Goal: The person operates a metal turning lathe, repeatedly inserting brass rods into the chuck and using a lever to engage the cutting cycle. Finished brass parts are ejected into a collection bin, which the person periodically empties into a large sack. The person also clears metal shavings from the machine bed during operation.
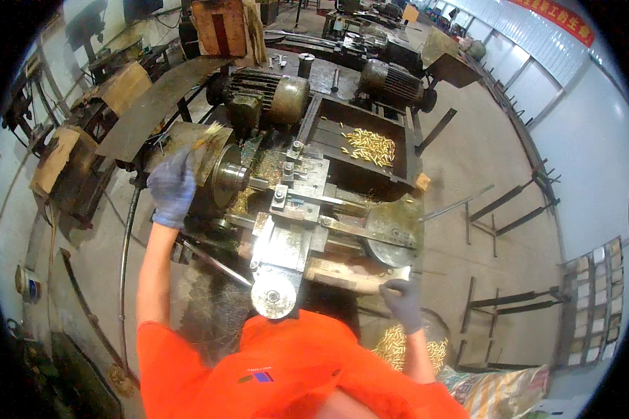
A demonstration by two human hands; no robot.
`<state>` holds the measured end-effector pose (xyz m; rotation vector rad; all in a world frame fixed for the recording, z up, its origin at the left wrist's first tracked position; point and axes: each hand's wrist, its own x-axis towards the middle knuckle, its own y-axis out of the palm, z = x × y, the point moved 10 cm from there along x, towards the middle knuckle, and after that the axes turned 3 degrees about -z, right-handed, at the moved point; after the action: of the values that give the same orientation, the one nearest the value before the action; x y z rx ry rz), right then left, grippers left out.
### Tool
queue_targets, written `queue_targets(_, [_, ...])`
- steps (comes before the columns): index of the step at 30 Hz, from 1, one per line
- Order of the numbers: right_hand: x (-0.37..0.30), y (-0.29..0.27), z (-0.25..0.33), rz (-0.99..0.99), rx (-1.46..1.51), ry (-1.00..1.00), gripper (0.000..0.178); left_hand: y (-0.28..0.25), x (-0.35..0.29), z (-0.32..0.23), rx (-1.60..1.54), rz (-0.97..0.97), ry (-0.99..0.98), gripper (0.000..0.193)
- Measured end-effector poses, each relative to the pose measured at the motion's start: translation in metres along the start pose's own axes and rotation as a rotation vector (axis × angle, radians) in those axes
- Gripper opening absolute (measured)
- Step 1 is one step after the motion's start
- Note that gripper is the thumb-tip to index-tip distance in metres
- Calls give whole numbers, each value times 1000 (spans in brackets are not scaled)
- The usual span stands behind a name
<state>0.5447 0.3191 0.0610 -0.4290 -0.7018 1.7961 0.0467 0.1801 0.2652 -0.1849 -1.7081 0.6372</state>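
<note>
My left hand (pixel 173 185), in a grey-blue knit glove, is closed round the handle of a small brush (pixel 208 137) with pale bristles. It is beside the lathe's headstock, to the left of the round metal chuck (pixel 232 176). My right hand (pixel 402 304), in a dark grey glove, is at the right end of a pale, curved chute (pixel 353 276) under the machine. Its fingers are drawn together; whatever they may hold is too small to make out. Below that hand, many small brass pieces (pixel 393 346) lie in a round container, partly hidden by my forearm.
A tool slide (pixel 307 188) with clamped blocks sits mid-machine, with a round handwheel (pixel 273 295) close to my body. Behind it, a dark metal tray (pixel 328 136) holds more brass pieces. Motors (pixel 269 94) stand at the back, metal stands (pixel 514 300) and a woven sack (pixel 500 391) at right.
</note>
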Motion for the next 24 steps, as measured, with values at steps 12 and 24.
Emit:
queue_targets(12, [-56,-139,-86,-344,-323,356,49,-28,-40,32,-328,279,-538,37])
queue_targets(24, [-179,-148,-299,39,-480,965,57,98,-200,-37,-330,980,-493,38])
